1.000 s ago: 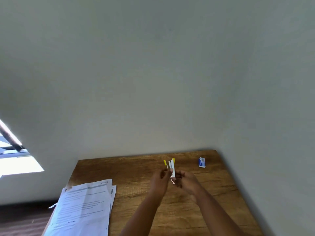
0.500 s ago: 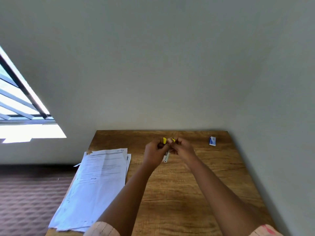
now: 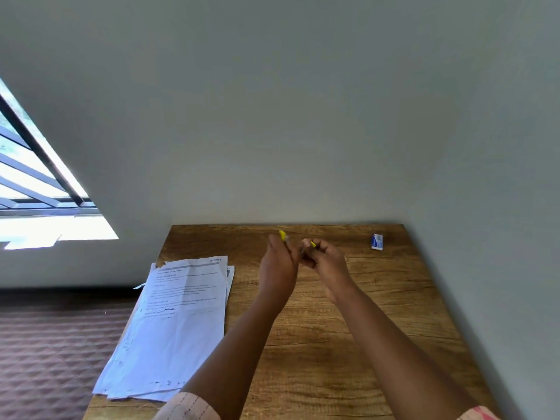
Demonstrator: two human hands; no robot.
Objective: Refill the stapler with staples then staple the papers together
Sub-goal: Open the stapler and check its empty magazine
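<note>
Both hands meet over the far middle of the wooden table point(image 3: 348, 344), holding a small stapler with yellow ends point(image 3: 283, 235). My left hand point(image 3: 278, 265) grips one yellow-tipped part, which pokes up above its fingers. My right hand point(image 3: 325, 260) pinches the other yellow-tipped part point(image 3: 313, 244). The stapler's body is mostly hidden by the fingers. A stack of printed papers point(image 3: 178, 322) lies on the table's left side, hanging over its left edge. A small blue and white staple box point(image 3: 377, 241) sits at the far right corner.
The table stands in a corner, with plain walls behind it and to the right. A window point(image 3: 33, 183) with bars is at the left. Brown patterned carpet point(image 3: 51, 353) covers the floor left of the table.
The view has tilted down and drawn nearer, showing more table and forearms. The stapler's two yellow ends have spread apart between my hands.
</note>
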